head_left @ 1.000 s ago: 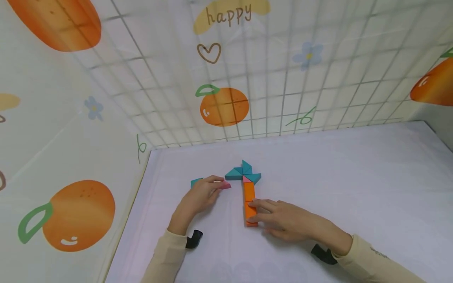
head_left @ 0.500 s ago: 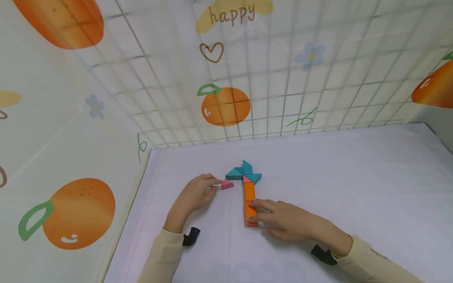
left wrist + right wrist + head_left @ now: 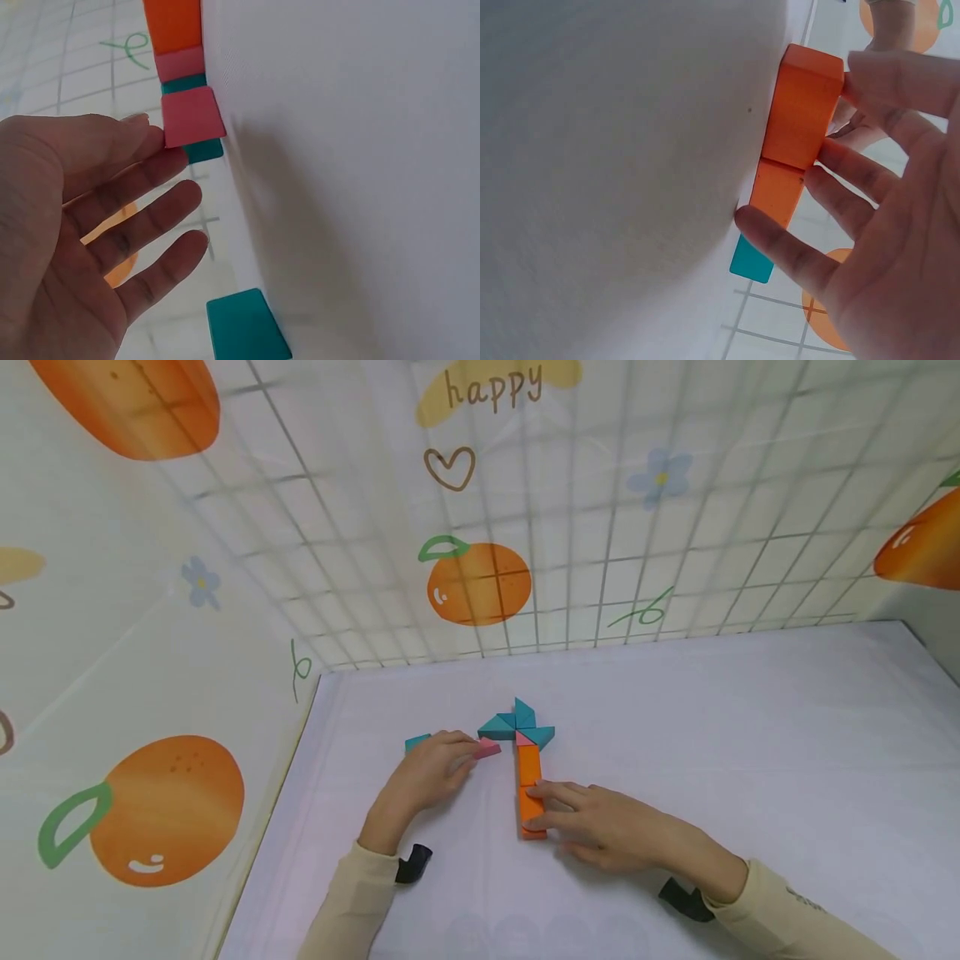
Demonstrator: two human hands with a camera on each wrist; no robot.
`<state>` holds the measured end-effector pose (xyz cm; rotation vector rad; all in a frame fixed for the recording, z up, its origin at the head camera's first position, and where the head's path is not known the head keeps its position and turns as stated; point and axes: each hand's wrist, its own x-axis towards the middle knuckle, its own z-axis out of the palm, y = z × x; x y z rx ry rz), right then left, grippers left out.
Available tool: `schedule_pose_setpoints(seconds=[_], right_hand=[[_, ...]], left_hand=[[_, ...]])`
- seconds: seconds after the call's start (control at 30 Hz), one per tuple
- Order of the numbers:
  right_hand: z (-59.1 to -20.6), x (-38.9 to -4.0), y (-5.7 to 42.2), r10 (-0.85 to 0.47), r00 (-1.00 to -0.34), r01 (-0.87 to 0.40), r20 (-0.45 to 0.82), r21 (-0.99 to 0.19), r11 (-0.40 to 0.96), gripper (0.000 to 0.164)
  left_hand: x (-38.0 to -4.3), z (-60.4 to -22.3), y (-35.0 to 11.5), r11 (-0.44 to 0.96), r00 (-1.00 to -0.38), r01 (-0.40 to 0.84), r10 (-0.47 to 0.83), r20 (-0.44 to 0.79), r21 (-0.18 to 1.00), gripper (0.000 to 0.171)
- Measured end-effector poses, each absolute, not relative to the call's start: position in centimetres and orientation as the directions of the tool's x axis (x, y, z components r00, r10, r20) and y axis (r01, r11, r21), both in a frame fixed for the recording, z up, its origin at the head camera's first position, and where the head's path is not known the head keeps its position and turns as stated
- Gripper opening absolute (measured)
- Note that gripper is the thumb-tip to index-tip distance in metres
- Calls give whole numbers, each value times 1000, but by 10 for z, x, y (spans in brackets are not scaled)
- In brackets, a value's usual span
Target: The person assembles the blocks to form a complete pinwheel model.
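On the white tabletop lies a flat figure of blocks: teal triangle blocks (image 3: pixel 497 727) fan out at the top, a small pink triangle block (image 3: pixel 522 739) sits below them, and orange blocks (image 3: pixel 529 765) form a stem. My left hand (image 3: pixel 429 768) touches a loose pink triangle block (image 3: pixel 489 749) left of the stem; in the left wrist view its fingertips meet one edge of this pink block (image 3: pixel 193 118), the thumb tip just short of it. My right hand (image 3: pixel 615 827) rests its fairly straight fingers along the stem's lower orange block (image 3: pixel 802 109). Its lower end is partly covered.
A loose teal block (image 3: pixel 417 742) lies behind the left hand, partly hidden; the left wrist view shows this teal block (image 3: pixel 247 326) near the little finger. A printed curtain (image 3: pixel 585 552) stands at the table's back, another along the left side.
My left hand first drew back left, then came forward again to the loose pink block. That block has shifted slightly right, towards the figure. My right hand has stayed on the orange stem.
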<state>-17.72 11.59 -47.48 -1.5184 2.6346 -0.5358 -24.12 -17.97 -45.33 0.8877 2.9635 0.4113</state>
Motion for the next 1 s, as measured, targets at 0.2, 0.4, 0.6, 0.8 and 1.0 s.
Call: schedule_pose_setpoints(seconds=[0.2, 0.4, 0.6, 0.8, 1.0], right_hand=[[-473, -177, 115, -847, -518, -827, 117, -319, 462, 53], [-473, -177, 115, -843, -528, -818, 103, -330, 471, 51], [-473, -177, 115, -845, -526, -820, 98, -321, 473, 51], [-473, -178, 114, -843, -532, -815, 75, -315, 486, 52], [-473, -177, 114, -843, -533, -811, 74, -327, 484, 53]], left_hand=[[-240, -455, -172, 796, -826, 559, 559, 75, 231, 34], [-240, -459, -170, 790, -816, 577, 569, 102, 206, 34], [-239, -461, -168, 785, -807, 590, 582, 101, 187, 37], [-239, -461, -168, 775, -794, 607, 596, 119, 175, 38], [-238, -462, -168, 776, -799, 601, 590, 116, 191, 35]])
